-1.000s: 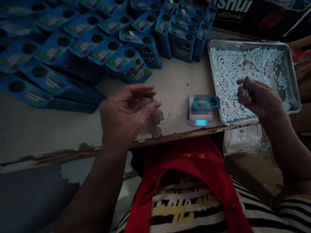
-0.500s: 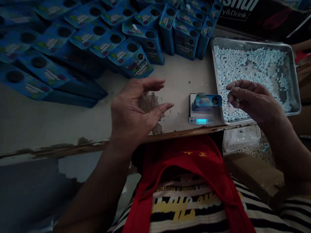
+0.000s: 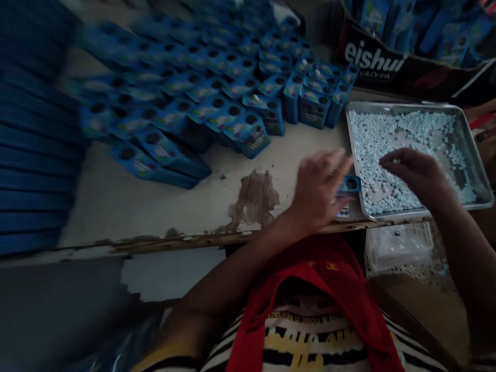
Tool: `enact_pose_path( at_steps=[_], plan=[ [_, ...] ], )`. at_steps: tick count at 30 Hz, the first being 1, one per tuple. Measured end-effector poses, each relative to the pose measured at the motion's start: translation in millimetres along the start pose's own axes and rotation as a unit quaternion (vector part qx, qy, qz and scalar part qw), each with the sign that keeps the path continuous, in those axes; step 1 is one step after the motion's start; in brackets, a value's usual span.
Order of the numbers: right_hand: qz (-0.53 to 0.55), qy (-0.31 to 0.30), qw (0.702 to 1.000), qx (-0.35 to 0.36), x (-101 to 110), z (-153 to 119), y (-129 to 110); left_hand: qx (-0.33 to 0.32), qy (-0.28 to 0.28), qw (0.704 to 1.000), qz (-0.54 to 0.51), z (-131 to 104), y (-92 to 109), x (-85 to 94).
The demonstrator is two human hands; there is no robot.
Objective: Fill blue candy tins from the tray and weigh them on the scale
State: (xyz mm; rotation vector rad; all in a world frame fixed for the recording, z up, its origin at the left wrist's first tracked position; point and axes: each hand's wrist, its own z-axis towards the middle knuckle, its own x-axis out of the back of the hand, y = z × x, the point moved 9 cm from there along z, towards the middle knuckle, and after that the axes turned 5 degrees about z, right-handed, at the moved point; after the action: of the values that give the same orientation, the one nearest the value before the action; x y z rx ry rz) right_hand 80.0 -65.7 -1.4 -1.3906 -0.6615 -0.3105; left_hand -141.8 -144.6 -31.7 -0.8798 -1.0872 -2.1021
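My left hand, blurred by motion, reaches across a small digital scale at the table's front edge. Its fingers are stretched, the thumb apart from them, around a blue candy box on the scale. The hand hides most of the box and scale, and I cannot tell whether it touches the box. The box's dark round opening faces up beside the tray. My right hand hovers over a metal tray of small pale-blue candies. Its fingertips are pinched together, with a pale candy showing between them.
Many similar blue boxes stand in rows on the pale worn table. Blue boxes are stacked at the left. A black carton with more blue boxes stands behind the tray. Below the table edge lies a clear plastic bag.
My left hand has moved right, from the bare tabletop to the box on the scale. My right hand stays pinched over the tray. The view has shifted, showing more boxes at the back and left.
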Motion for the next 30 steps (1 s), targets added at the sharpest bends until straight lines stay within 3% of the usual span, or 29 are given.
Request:
enact_pose_path(
  at_steps=[2,3,5,6,8,10,12,15,17,20,23,26,30],
  plan=[
    [-0.12,0.04,0.99,0.063,2,6,2,-0.046,-0.089,0.994,0.039,13,17,-20.2],
    [-0.144,0.047,0.985,0.087,-4,11,2,-0.054,-0.119,0.99,0.051,14,18,-21.6],
    [-0.147,0.032,0.979,0.135,-30,23,-6,-0.049,-0.116,0.99,0.06,11,6,3.5],
    [-0.136,0.015,0.977,0.161,-50,31,-15,-0.039,-0.082,0.994,0.062,6,-7,30.5],
    [-0.094,-0.022,0.973,0.208,-94,49,-41,-0.013,0.008,0.997,0.073,-8,-47,103.3],
    [-0.079,-0.054,0.964,0.249,-141,69,-75,0.035,0.078,0.99,0.116,-22,-102,185.0],
    [-0.118,-0.088,0.946,0.287,-188,85,-111,0.089,0.113,0.97,0.195,-24,-160,261.1],
    [-0.28,-0.116,0.902,0.308,-241,103,-145,0.246,0.096,0.924,0.278,-9,-255,340.8],
    [-0.369,-0.117,0.873,0.297,-257,113,-148,0.34,0.079,0.897,0.27,5,-310,365.6],
    [-0.382,-0.125,0.864,0.305,-262,120,-135,0.394,0.065,0.884,0.244,20,-368,369.8],
    [-0.286,-0.124,0.892,0.327,-239,112,-116,0.377,0.055,0.897,0.223,19,-390,354.3],
    [-0.201,-0.1,0.927,0.301,-189,88,-94,0.32,0.087,0.922,0.2,11,-371,327.8],
    [-0.198,-0.073,0.954,0.211,-126,38,-75,0.229,0.141,0.954,0.13,17,-309,259.0]
  ],
)
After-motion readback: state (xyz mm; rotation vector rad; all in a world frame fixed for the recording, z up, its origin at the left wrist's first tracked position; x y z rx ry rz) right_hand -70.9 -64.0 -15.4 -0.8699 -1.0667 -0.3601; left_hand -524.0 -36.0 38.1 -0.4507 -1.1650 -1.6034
